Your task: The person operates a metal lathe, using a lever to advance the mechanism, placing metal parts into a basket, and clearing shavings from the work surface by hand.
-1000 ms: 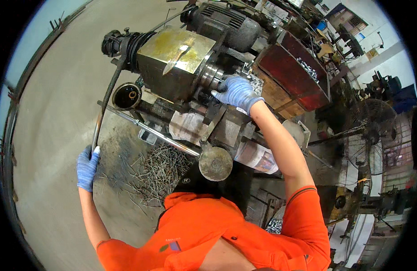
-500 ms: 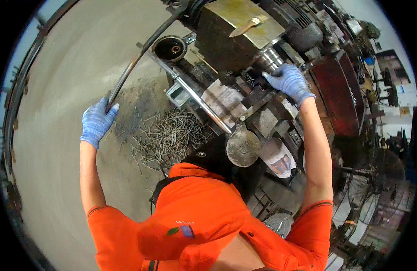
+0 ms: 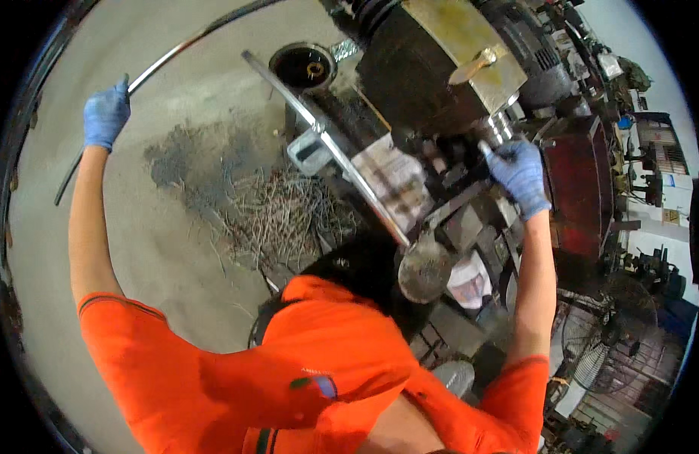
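My left hand (image 3: 107,116), in a blue knit glove, is closed round a long metal bar (image 3: 168,57) at the far left. The bar runs up and right out of view, and its dark lower end sticks out below my fist. My right hand (image 3: 519,175), gloved alike, is at the machine beside a shiny stepped steel spindle (image 3: 499,127). Its thumb points up toward the spindle, while the other fingers curl over and are partly hidden. What they grip cannot be made out. Above stands the boxy machine head (image 3: 410,68), with a brush (image 3: 474,66) lying on its top.
A steel rail (image 3: 357,185) slants beside a round dark cup (image 3: 302,66) and a stained paper sheet (image 3: 391,174). Near my body is a round metal disc (image 3: 425,272). Metal shavings (image 3: 277,219) heap on the floor; a dark red cabinet (image 3: 580,189) stands at right.
My left hand has moved left and up with the bar, whose end now shows below the fist. My right hand stays by the spindle. The whole view has shifted slightly.
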`<state>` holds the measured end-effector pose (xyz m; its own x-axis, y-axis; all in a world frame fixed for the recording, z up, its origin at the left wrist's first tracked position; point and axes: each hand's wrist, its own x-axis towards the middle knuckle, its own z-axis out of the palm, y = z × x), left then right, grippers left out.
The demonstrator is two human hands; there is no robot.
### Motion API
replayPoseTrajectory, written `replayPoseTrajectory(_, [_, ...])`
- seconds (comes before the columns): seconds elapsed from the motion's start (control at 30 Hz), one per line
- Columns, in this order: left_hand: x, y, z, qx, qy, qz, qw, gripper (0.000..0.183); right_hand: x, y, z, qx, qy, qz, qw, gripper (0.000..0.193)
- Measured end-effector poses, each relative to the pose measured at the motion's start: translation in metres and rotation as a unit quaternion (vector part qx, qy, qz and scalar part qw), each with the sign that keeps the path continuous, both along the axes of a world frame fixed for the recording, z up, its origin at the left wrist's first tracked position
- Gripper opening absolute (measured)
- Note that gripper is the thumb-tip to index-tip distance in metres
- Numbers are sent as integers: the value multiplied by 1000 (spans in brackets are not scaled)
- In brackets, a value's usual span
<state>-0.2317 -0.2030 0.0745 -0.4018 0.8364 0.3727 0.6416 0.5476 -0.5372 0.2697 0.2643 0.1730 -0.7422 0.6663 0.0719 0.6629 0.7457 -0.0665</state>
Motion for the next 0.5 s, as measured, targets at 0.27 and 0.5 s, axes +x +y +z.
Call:
replayPoseTrajectory(0.27, [53, 37, -20, 193, -140, 297, 924, 30, 5, -3, -3, -3, 6, 5, 1000, 32])
replayPoseTrajectory(0.5, [165, 44, -1, 193, -184, 306, 914, 27, 11, -12, 14, -84, 40, 20, 995, 42])
